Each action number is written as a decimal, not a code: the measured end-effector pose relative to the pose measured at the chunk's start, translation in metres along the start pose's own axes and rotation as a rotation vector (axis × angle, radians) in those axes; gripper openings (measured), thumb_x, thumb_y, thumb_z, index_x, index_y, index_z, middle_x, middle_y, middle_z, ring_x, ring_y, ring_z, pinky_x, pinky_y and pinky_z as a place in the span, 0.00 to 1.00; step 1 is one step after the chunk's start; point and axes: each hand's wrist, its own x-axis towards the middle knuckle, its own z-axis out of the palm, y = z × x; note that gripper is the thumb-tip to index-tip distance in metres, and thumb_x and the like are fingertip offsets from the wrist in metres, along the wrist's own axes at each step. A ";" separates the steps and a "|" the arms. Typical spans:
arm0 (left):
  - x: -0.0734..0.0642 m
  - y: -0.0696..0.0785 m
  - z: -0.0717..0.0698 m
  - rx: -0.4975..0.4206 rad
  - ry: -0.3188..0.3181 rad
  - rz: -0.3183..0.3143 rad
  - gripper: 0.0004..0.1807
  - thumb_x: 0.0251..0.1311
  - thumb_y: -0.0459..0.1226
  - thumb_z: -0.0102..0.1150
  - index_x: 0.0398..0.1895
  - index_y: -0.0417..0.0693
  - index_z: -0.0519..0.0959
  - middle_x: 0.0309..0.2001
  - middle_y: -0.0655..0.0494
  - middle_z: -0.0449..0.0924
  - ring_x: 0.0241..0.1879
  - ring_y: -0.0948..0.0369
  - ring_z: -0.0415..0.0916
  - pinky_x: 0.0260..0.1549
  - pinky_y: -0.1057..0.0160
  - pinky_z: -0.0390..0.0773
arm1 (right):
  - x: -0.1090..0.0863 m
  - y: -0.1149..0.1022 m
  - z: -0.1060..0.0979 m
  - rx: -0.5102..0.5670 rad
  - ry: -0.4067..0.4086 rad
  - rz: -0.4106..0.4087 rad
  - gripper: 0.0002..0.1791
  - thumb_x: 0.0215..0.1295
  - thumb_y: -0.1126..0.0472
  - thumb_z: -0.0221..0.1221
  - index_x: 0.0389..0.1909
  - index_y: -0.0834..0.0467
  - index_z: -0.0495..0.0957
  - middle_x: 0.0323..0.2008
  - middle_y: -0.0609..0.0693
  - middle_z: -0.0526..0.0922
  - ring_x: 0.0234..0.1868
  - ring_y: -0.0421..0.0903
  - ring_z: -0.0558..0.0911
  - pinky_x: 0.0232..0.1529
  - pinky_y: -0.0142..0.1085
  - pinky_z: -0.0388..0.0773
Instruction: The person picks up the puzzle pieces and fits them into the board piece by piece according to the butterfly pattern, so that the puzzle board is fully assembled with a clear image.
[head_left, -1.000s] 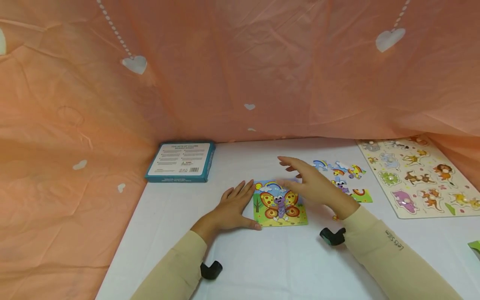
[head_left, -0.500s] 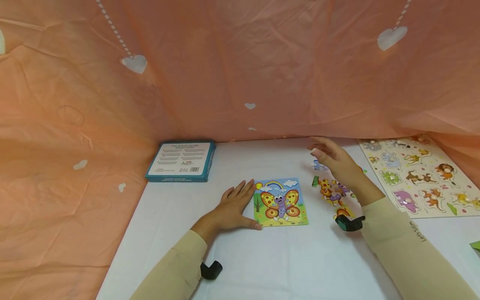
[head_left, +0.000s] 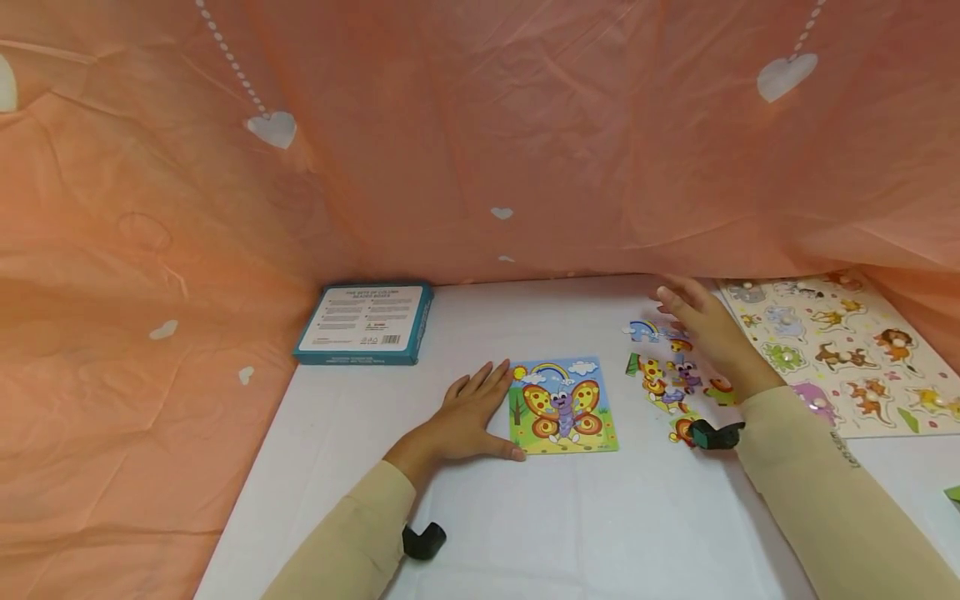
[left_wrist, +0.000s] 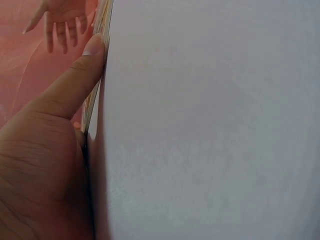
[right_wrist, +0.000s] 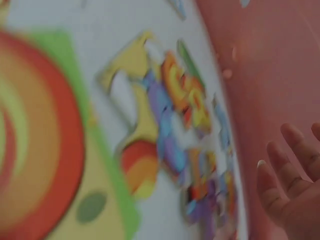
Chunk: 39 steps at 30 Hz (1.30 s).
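A square butterfly picture board [head_left: 564, 407] lies flat on the white table. My left hand [head_left: 465, 421] rests beside it, fingers spread, with the fingertips and thumb at its left edge. In the left wrist view, the thumb [left_wrist: 75, 82] lies along the board's side. To the right of the board are several loose jigsaw pieces [head_left: 686, 375] with butterfly and rainbow parts. Over their far right side hovers my right hand [head_left: 712, 337], fingers loosely bent and holding nothing. The right wrist view shows its spread fingers [right_wrist: 272, 192] above the pieces, one large spiral-patterned piece [right_wrist: 40, 130] close to the camera.
A blue-rimmed flat box [head_left: 363, 323] stands at the back left. At the right lies a knobbed animal puzzle board [head_left: 847, 354], partly behind the right forearm. A green item [head_left: 952, 493] shows at the right edge. Pink curtain [head_left: 480, 142] hangs behind and to the left.
My right hand has moved from over the butterfly board rightward to the far side of the loose pieces, uncovering the board. My left hand has stayed in place.
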 end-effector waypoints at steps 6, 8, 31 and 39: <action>0.000 0.000 0.002 0.009 0.005 -0.002 0.72 0.55 0.70 0.74 0.91 0.52 0.43 0.90 0.60 0.33 0.87 0.56 0.25 0.81 0.44 0.32 | 0.004 0.015 -0.005 -0.042 -0.097 0.130 0.48 0.85 0.37 0.52 0.90 0.59 0.44 0.80 0.70 0.58 0.79 0.71 0.59 0.74 0.71 0.60; 0.001 0.000 0.002 0.013 0.006 -0.001 0.71 0.55 0.70 0.74 0.91 0.51 0.43 0.90 0.59 0.33 0.87 0.55 0.25 0.81 0.43 0.32 | 0.006 0.019 -0.005 -0.100 -0.142 0.149 0.49 0.84 0.38 0.56 0.89 0.61 0.47 0.80 0.70 0.58 0.79 0.70 0.60 0.74 0.69 0.62; -0.001 0.003 0.000 0.001 -0.012 -0.019 0.71 0.55 0.69 0.74 0.91 0.54 0.43 0.90 0.62 0.32 0.86 0.58 0.24 0.81 0.45 0.30 | 0.007 0.020 0.003 -0.349 -0.023 0.031 0.18 0.84 0.62 0.60 0.66 0.66 0.76 0.54 0.64 0.81 0.52 0.59 0.78 0.54 0.52 0.77; 0.000 -0.001 -0.001 -0.009 -0.012 0.002 0.70 0.57 0.67 0.74 0.91 0.51 0.44 0.90 0.61 0.32 0.86 0.56 0.24 0.81 0.44 0.31 | 0.004 0.001 0.015 -0.254 0.020 -0.001 0.17 0.84 0.59 0.60 0.64 0.65 0.79 0.52 0.61 0.84 0.52 0.57 0.84 0.36 0.35 0.81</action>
